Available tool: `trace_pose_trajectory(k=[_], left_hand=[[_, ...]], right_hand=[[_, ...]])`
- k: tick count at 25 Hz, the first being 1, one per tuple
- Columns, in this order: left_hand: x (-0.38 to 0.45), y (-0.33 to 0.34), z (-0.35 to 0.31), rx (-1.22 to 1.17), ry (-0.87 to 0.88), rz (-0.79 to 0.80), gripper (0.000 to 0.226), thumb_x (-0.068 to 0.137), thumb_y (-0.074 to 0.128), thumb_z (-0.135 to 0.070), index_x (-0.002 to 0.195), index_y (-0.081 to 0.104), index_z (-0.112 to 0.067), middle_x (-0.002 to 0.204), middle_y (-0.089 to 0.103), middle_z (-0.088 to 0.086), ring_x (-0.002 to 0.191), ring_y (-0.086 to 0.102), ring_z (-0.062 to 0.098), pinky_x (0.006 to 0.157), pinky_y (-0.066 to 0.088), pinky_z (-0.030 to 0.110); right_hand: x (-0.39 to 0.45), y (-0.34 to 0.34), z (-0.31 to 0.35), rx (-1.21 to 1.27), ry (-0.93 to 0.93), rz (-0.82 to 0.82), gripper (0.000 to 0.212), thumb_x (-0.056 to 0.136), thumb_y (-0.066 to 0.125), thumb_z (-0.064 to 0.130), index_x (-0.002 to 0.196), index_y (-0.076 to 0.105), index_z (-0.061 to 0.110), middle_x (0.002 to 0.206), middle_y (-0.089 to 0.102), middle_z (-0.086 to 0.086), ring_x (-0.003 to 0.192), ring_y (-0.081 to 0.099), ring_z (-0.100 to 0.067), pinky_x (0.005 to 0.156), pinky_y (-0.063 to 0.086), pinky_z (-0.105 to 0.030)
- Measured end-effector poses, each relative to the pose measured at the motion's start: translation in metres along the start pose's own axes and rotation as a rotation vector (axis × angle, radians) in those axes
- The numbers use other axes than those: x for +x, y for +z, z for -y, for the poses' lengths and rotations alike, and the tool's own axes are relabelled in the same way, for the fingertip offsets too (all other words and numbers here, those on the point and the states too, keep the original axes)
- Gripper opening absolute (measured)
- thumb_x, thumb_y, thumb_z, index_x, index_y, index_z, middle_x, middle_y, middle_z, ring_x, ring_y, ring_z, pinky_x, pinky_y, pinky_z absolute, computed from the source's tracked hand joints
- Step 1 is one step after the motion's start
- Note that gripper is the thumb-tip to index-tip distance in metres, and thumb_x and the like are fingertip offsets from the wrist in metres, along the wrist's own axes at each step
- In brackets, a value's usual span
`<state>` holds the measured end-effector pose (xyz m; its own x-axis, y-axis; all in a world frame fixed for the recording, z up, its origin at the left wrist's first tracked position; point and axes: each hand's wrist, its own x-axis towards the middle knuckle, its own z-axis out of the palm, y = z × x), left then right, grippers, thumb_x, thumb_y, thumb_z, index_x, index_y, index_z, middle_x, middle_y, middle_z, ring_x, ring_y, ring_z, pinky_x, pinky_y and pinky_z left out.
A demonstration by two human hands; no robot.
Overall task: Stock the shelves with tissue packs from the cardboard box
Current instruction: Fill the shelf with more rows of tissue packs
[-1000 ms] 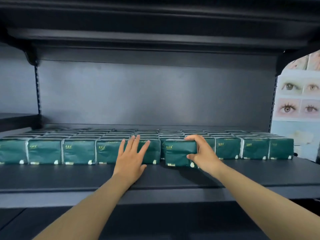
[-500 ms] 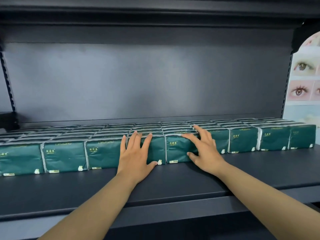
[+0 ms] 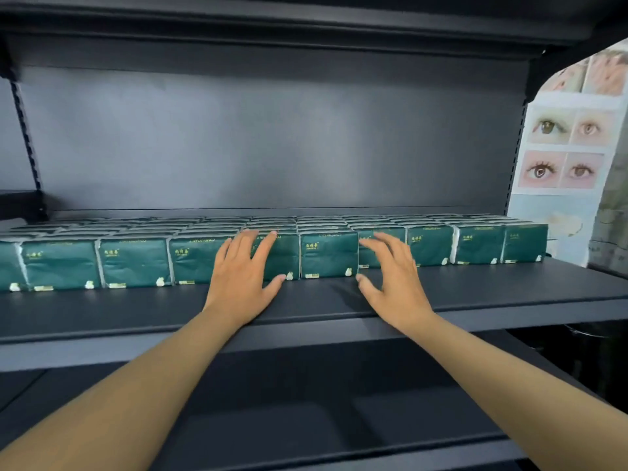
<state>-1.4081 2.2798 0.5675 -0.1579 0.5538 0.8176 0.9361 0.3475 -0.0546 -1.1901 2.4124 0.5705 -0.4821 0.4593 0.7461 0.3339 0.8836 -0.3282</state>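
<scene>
Several rows of dark green tissue packs (image 3: 132,261) fill the back of a dark grey shelf (image 3: 475,294). My left hand (image 3: 243,275) lies flat with straight fingers against the front of a pack left of centre. One green pack (image 3: 329,254) stands between my hands, in line with the front row. My right hand (image 3: 394,273) hovers just right of it, fingers spread and relaxed, holding nothing. The cardboard box is out of view.
A shelf board (image 3: 272,25) overhangs above, and another dark shelf (image 3: 306,419) lies below. The front strip of the stocked shelf is bare. A poster with pictures of eyes (image 3: 564,147) hangs beyond the right upright.
My right hand has let go of the pack it held, now pushed back level with the row, and has moved right. The left hand stays pressed on its pack.
</scene>
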Motion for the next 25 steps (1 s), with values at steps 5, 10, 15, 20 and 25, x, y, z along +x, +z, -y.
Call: trace_pose_trajectory(k=[5, 10, 15, 20, 25], left_hand=[[-0.096, -0.028, -0.042, 0.034, -0.022, -0.015, 0.065, 0.082, 0.064, -0.042, 0.135, 0.045, -0.010, 0.136, 0.045, 0.023, 0.121, 0.043, 0.036, 0.097, 0.042, 0.050], [-0.243, -0.018, -0.092, 0.002, -0.080, 0.248, 0.075, 0.071, 0.080, -0.035, 0.134, 0.049, -0.008, 0.142, 0.038, 0.026, 0.119, 0.048, 0.041, 0.091, 0.047, 0.051], [-0.408, 0.012, -0.120, -0.046, -0.156, 0.590, 0.059, 0.086, 0.047, -0.052, 0.130, 0.050, -0.012, 0.133, 0.050, 0.024, 0.114, 0.055, 0.040, 0.084, 0.051, 0.049], [-0.546, 0.033, -0.100, -0.047, -0.319, 0.848, 0.071, 0.093, 0.015, -0.061, 0.129, 0.050, -0.010, 0.136, 0.049, 0.019, 0.122, 0.049, 0.039, 0.091, 0.046, 0.056], [-0.588, 0.061, -0.068, 0.042, -0.303, 0.931, 0.083, 0.092, 0.008, -0.065, 0.131, 0.053, -0.007, 0.143, 0.042, 0.021, 0.131, 0.041, 0.038, 0.099, 0.038, 0.060]], right_hand=[[-0.094, -0.027, 0.006, 0.028, -0.039, 0.154, 0.048, 0.088, 0.060, 0.021, 0.133, 0.044, 0.023, 0.144, 0.030, 0.007, 0.135, 0.020, -0.010, 0.112, 0.022, -0.038], [-0.224, -0.011, -0.016, 0.040, 0.003, 0.369, 0.048, 0.089, 0.058, 0.026, 0.135, 0.043, 0.024, 0.144, 0.029, 0.006, 0.134, 0.020, -0.009, 0.111, 0.022, -0.031], [-0.358, 0.039, -0.049, 0.053, 0.142, 0.634, 0.051, 0.090, 0.056, 0.028, 0.138, 0.038, 0.024, 0.144, 0.028, 0.005, 0.134, 0.020, -0.011, 0.112, 0.025, -0.037], [-0.465, 0.094, -0.062, 0.135, 0.239, 0.852, 0.050, 0.089, 0.061, 0.030, 0.134, 0.043, 0.021, 0.138, 0.041, 0.004, 0.131, 0.031, -0.013, 0.111, 0.027, -0.030], [-0.523, 0.157, -0.060, 0.227, 0.300, 1.075, 0.052, 0.093, 0.056, 0.031, 0.140, 0.036, 0.026, 0.148, 0.032, 0.008, 0.139, 0.022, -0.010, 0.112, 0.017, -0.024]])
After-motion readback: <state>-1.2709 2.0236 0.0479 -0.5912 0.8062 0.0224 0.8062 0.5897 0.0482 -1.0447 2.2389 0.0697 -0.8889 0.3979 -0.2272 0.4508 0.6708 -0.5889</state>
